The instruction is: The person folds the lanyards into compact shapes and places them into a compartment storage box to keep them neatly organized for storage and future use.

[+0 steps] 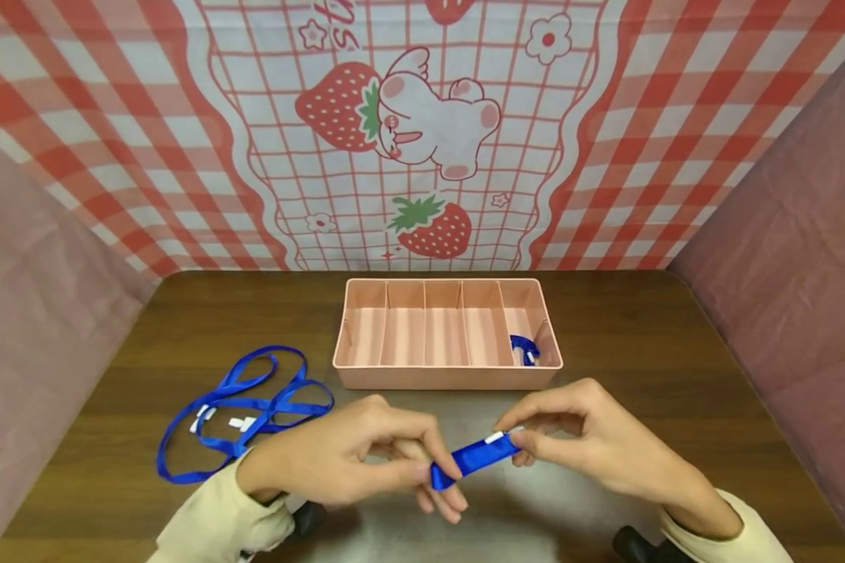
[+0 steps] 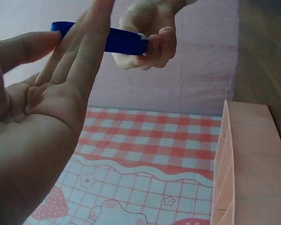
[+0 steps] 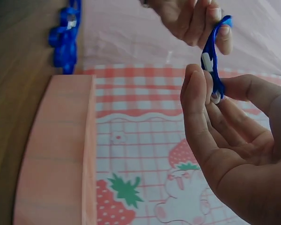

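Note:
Between my two hands a blue lanyard (image 1: pixel 477 457) is stretched, folded into a short flat band with white plastic fittings near its right end. My left hand (image 1: pixel 366 453) pinches the left end between thumb and fingers. At the other end, my right hand (image 1: pixel 584 438) pinches the band beside the white clip. In the right wrist view the folded layers of the lanyard (image 3: pixel 211 56) show edge-on, with a white piece on the side. The left wrist view has the band (image 2: pixel 126 41) passing behind the left fingers to the right hand (image 2: pixel 150 35).
A pink tray (image 1: pixel 440 378) with several compartments stands at the back of the table; a folded blue lanyard (image 1: pixel 525 348) lies in its rightmost compartment. More loose blue lanyards (image 1: pixel 235 450) with white fittings are tangled on the table at left. A patterned cloth (image 1: pixel 436 234) hangs behind.

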### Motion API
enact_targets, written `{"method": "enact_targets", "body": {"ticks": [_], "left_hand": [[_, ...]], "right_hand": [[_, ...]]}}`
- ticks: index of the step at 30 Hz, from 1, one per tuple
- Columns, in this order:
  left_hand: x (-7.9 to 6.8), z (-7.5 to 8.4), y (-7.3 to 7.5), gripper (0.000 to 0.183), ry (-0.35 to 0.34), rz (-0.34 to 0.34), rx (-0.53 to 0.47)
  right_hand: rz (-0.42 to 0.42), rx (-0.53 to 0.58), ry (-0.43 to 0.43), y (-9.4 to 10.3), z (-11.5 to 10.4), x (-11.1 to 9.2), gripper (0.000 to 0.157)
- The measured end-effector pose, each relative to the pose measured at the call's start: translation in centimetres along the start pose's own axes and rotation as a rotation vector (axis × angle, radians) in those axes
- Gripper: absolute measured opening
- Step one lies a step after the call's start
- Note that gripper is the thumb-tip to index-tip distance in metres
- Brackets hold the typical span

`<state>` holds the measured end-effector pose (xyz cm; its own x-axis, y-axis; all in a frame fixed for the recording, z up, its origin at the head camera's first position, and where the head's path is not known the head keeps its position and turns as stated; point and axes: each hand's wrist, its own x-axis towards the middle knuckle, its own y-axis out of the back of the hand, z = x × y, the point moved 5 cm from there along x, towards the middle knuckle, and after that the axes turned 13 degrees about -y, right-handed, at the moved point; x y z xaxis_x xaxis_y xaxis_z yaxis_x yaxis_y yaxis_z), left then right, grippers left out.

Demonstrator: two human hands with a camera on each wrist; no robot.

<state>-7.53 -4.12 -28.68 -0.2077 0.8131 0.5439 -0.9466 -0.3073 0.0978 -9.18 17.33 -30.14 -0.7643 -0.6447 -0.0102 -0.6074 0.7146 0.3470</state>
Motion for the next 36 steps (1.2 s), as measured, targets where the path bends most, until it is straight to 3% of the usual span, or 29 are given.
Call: {"method": "enact_targets", "body": {"ticks": [5, 8, 10, 12, 14, 17, 19, 20, 25, 28, 31, 36], "left_hand": [[-0.2, -0.9, -0.2, 0.011, 0.031, 0.034, 0.073], [-0.2, -1.3, 0.1, 0.009, 0.007, 0.040, 0.248], [-0.1, -1.4, 0.3, 0.008, -0.035, 0.044, 0.427], [0.0, -1.5, 0.6, 0.008, -0.081, 0.060, 0.544], [0.0, -1.5, 0.8, 0.010, -0.128, 0.072, 0.531], [-0.1, -1.8, 1.1, 0.013, -0.146, 0.066, 0.384], [-0.4, -2.1, 1.5, 0.015, -0.127, 0.070, 0.360], [-0.6, -2.1, 1.7, 0.014, -0.114, 0.075, 0.400], [-1.1, -2.2, 2.3, 0.011, -0.043, 0.116, 0.792], [-0.9, -2.3, 2.1, 0.012, -0.014, 0.135, 0.942], [-0.6, -2.5, 1.6, 0.016, 0.056, 0.165, 1.003], [-0.3, -2.7, 1.2, 0.025, 0.183, 0.236, 1.016]], "right_hand": [[-0.073, -0.013, -0.008, -0.5, 1.2, 0.3, 0.022], [-0.091, -0.013, -0.039, -0.6, 1.9, 0.6, 0.020], [-0.092, -0.027, -0.045, -0.7, 2.1, 0.7, 0.019], [-0.085, -0.048, -0.038, -0.7, 2.1, 0.9, 0.019], [-0.070, -0.081, -0.019, -0.8, 1.8, 1.0, 0.020], [-0.020, -0.156, 0.015, -0.9, 1.3, 1.2, 0.020], [0.041, -0.242, 0.048, -1.1, 0.9, 1.4, 0.019], [0.073, -0.284, 0.064, -1.2, 0.6, 1.5, 0.018], [0.234, -0.462, 0.145, -1.9, -0.4, 1.7, 0.019], [0.296, -0.499, 0.174, -2.3, -1.0, 1.6, 0.020], [0.327, -0.503, 0.196, -2.7, -1.4, 1.7, 0.019], [0.338, -0.488, 0.235, -3.4, -1.7, 1.6, 0.016]]}}
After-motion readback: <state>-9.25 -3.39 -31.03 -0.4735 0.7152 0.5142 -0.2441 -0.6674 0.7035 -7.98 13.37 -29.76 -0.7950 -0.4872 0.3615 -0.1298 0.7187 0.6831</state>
